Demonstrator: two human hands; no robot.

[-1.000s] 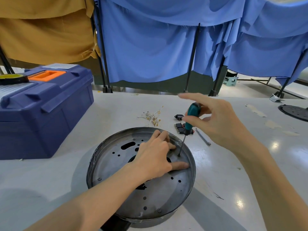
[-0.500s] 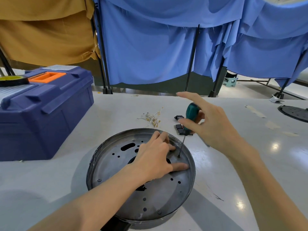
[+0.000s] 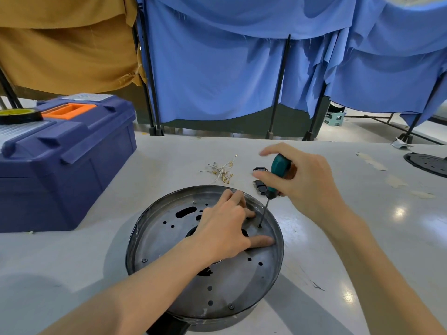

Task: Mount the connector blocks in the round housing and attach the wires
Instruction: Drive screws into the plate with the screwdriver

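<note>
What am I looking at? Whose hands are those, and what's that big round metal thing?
These are a person's two bare hands, filmed by a camera worn on their head that looks down at a white table. The left hand presses on the round housing, a grey metal dish full of holes. The right hand holds a green-handled screwdriver, with its tip touching the dish. Behind the dish lie little wires and black connector blocks. A big blue toolbox sits on the left.

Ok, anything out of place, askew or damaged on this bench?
Nothing serious. The wires lie in a loose tangle on the table beyond the round housing, and what look like tape scraps stick to it at the right.
</note>
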